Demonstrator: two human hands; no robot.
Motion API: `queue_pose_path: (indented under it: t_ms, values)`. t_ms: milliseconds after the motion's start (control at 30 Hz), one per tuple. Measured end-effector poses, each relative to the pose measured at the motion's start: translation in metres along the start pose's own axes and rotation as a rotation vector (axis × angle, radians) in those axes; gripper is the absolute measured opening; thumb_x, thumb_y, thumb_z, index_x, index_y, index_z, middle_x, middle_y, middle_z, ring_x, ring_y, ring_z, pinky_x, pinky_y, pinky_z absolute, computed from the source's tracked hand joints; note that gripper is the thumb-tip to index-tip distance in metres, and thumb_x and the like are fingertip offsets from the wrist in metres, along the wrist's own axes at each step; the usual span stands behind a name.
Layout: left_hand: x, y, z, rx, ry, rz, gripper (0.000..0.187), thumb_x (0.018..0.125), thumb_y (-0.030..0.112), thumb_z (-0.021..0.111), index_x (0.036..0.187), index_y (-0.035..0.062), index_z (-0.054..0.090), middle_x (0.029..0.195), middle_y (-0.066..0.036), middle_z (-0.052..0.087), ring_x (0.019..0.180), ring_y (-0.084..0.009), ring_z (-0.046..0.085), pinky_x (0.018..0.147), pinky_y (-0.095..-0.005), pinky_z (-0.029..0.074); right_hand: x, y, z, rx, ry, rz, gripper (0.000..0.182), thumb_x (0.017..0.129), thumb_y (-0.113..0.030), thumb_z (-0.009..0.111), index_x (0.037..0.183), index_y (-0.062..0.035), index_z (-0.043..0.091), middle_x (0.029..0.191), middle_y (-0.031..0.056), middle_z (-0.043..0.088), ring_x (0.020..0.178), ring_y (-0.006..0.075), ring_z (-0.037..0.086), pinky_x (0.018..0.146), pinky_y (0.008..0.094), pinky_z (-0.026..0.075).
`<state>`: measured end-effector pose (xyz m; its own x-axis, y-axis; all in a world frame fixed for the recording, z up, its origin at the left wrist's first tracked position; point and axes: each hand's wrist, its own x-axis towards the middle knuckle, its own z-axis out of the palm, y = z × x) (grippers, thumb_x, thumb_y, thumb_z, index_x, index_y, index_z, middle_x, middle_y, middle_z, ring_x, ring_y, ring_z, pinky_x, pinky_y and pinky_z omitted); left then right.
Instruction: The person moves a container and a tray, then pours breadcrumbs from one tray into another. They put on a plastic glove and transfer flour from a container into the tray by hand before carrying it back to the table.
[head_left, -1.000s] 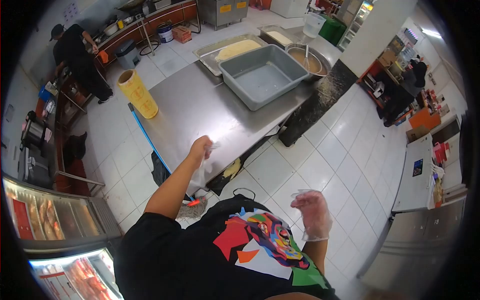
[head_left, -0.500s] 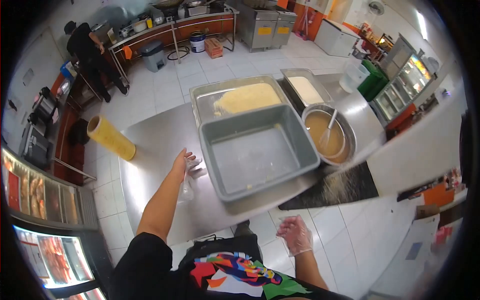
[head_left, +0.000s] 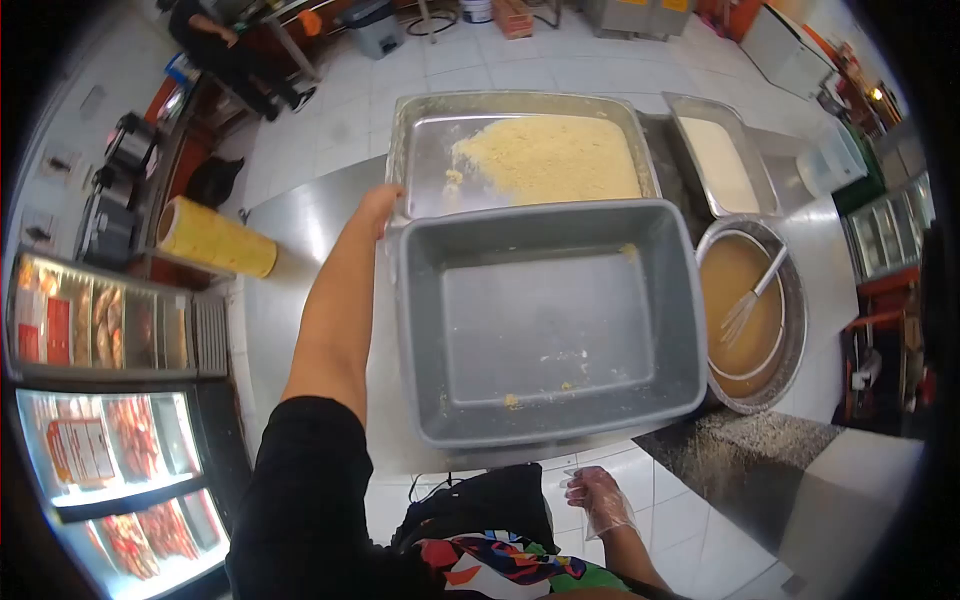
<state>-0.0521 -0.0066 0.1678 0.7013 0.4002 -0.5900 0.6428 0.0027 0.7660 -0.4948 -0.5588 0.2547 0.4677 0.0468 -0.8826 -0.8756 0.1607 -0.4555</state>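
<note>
My left hand is at the back left corner of a grey plastic tub, right where the tub meets a metal tray. Its fingers are curled in at that corner, partly hidden, and I cannot tell which rim they hold. Yellowish breading is spread in the tray. Inside the tub there are only a few crumbs. My right hand, in a clear plastic glove, hangs below the table's front edge, fingers loosely apart and holding nothing.
On the right, a metal bowl holds brownish liquid and a whisk. Behind it stands a pan of white powder beside a clear container. A yellow roll lies at the table's left. Another person stands far left.
My left hand has moved forward from the bare tabletop, where clear plastic hung from it, to the corner of the tub and tray. My view has tilted down and closer; my right hand stays low.
</note>
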Motion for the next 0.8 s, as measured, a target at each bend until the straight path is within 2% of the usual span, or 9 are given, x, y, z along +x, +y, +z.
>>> queue_pose_path:
  t_ms: [133, 233, 300, 367, 433, 600, 700, 733, 800]
  values:
    - [-0.114, 0.048, -0.062, -0.166, -0.064, -0.061, 0.036, 0.073, 0.015, 0.059, 0.106, 0.001, 0.057, 0.102, -0.015, 0.057, 0.079, -0.0272, 0.06, 0.067, -0.044, 0.053, 0.006, -0.011, -0.005, -0.134, -0.091, -0.045, 0.022, 0.096, -0.024, 0.055, 0.105, -0.0041, 0.056, 0.086, 0.0113, 0.065, 0.072, 0.0212, 0.064, 0.065, 0.036, 0.055]
    - [-0.139, 0.004, -0.13, -0.084, 0.009, 0.051, 0.03, 0.072, 0.013, 0.057, 0.1, 0.0006, 0.058, 0.084, -0.011, 0.058, 0.073, -0.0264, 0.06, 0.063, -0.0471, 0.055, 0.011, -0.009, -0.001, -0.208, -0.127, -0.006, 0.021, 0.096, -0.023, 0.055, 0.105, -0.0048, 0.056, 0.086, 0.0109, 0.065, 0.072, 0.0208, 0.065, 0.066, 0.0348, 0.055]
    - [-0.135, -0.058, -0.182, 0.137, 0.074, 0.114, 0.033, 0.072, 0.013, 0.056, 0.103, 0.0018, 0.057, 0.084, -0.011, 0.057, 0.072, -0.0262, 0.06, 0.063, -0.0434, 0.054, 0.008, -0.001, 0.003, -0.277, -0.191, -0.011, 0.024, 0.095, -0.027, 0.058, 0.106, -0.0057, 0.055, 0.089, 0.0103, 0.066, 0.073, 0.0198, 0.066, 0.065, 0.0315, 0.054]
    - [-0.166, -0.113, -0.209, 0.07, 0.134, 0.161, 0.026, 0.074, 0.011, 0.055, 0.098, 0.0008, 0.059, 0.078, -0.011, 0.058, 0.069, -0.0241, 0.058, 0.057, -0.0413, 0.051, 0.005, 0.002, 0.011, -0.355, -0.235, -0.017, 0.025, 0.095, -0.029, 0.059, 0.105, -0.0065, 0.055, 0.09, 0.0097, 0.067, 0.073, 0.0191, 0.066, 0.065, 0.0296, 0.054]
    - [-0.242, -0.128, -0.198, -0.421, 0.13, 0.057, 0.028, 0.073, 0.011, 0.057, 0.097, -0.0033, 0.059, 0.078, -0.014, 0.058, 0.067, -0.0246, 0.059, 0.057, -0.0416, 0.049, -0.005, 0.008, 0.015, -0.451, -0.254, 0.002, 0.024, 0.095, -0.029, 0.06, 0.103, -0.0069, 0.055, 0.09, 0.009, 0.067, 0.072, 0.0187, 0.066, 0.065, 0.0291, 0.054]
    - [-0.3, -0.231, -0.2, -0.087, 0.343, -0.071, 0.042, 0.069, 0.009, 0.057, 0.108, -0.0058, 0.057, 0.088, -0.018, 0.06, 0.078, -0.0271, 0.058, 0.063, -0.0446, 0.048, -0.011, 0.059, -0.016, -0.585, -0.285, 0.007, 0.024, 0.093, -0.025, 0.06, 0.106, -0.006, 0.056, 0.089, 0.0103, 0.065, 0.074, 0.0211, 0.066, 0.065, 0.0313, 0.055]
    - [-0.364, -0.263, -0.17, -0.331, 0.342, 0.062, 0.047, 0.07, 0.009, 0.053, 0.115, -0.006, 0.055, 0.095, -0.019, 0.061, 0.088, -0.0256, 0.057, 0.077, -0.0385, 0.047, -0.03, 0.082, -0.026, -0.687, -0.308, -0.028, 0.029, 0.092, -0.027, 0.06, 0.113, -0.0075, 0.054, 0.089, 0.0106, 0.065, 0.073, 0.0212, 0.067, 0.066, 0.0327, 0.055]
    - [-0.374, -0.278, -0.161, -0.398, 0.356, 0.095, 0.047, 0.071, 0.009, 0.053, 0.116, -0.0066, 0.054, 0.097, -0.019, 0.061, 0.088, -0.0257, 0.057, 0.077, -0.038, 0.047, -0.039, 0.087, -0.021, -0.762, -0.33, -0.102, 0.039, 0.094, -0.035, 0.056, 0.122, -0.009, 0.051, 0.095, 0.0137, 0.065, 0.082, 0.0266, 0.066, 0.071, 0.0414, 0.056]
    - [-0.39, -0.303, -0.145, -0.515, 0.381, 0.157, 0.047, 0.073, 0.009, 0.052, 0.117, -0.0079, 0.053, 0.099, -0.019, 0.061, 0.088, -0.026, 0.057, 0.077, -0.0372, 0.047, -0.061, 0.086, 0.002, -0.308, -0.531, -0.057, 0.056, 0.091, -0.049, 0.055, 0.127, -0.0077, 0.047, 0.104, 0.0147, 0.062, 0.09, 0.0303, 0.063, 0.075, 0.0485, 0.052]
